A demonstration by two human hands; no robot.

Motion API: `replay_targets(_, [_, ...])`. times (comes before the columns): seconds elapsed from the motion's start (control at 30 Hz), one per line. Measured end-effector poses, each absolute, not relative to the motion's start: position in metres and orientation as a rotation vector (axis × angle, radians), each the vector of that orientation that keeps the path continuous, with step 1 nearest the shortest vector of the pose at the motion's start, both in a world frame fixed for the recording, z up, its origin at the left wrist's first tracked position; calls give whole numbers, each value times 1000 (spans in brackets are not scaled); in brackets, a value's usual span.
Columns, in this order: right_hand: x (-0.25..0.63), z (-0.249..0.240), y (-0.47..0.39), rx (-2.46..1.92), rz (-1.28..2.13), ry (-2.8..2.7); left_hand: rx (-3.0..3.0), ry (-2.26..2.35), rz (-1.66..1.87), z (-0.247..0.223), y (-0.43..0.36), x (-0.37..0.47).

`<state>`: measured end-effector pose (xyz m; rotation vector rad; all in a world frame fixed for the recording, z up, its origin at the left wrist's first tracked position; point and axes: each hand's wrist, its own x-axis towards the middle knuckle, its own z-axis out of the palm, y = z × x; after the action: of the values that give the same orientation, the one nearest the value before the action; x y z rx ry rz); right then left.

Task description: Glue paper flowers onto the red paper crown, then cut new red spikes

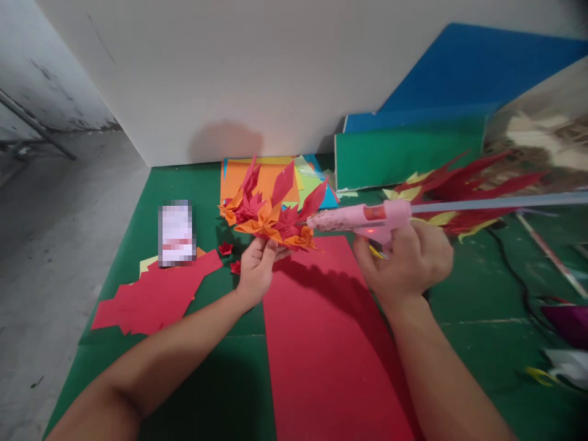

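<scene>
My left hand (257, 269) pinches the underside of a red and orange paper flower cluster (266, 220), holding it above the table. Folded orange blooms and pointed red petals make up the cluster. In my right hand (411, 260) is a pink hot glue gun (358, 217), with a long pale glue stick (505, 203) coming out of its back. Its nozzle points left and meets the right part of the cluster; whether it touches the paper I cannot tell. A small light glows on the gun. Below lies a large red paper sheet (321, 343).
Cut red paper (160, 297) and a blurred-out white item (177, 236) lie at left, near two small red paper flowers (225, 248). Coloured sheets (257, 177) and a green board (408, 150) stand behind. Red and yellow paper leaves (463, 190) and a dark cord (514, 275) are at right.
</scene>
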<state>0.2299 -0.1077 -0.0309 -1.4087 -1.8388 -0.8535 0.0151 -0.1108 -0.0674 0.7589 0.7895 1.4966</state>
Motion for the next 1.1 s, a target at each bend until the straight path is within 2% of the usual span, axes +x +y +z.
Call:
replay_targets(0.67, [229, -35, -103, -1224, -937, -1849, 742, 843, 1492, -67, -111, 15])
replay_targets(0.9, [228, -33, -103, -1551, -718, -1871, 726, 820, 1490, -68, -109, 15])
replay_targets(1.1, [230, -38, -98, -1620, -633, -1798, 751, 794, 1492, -68, -109, 15])
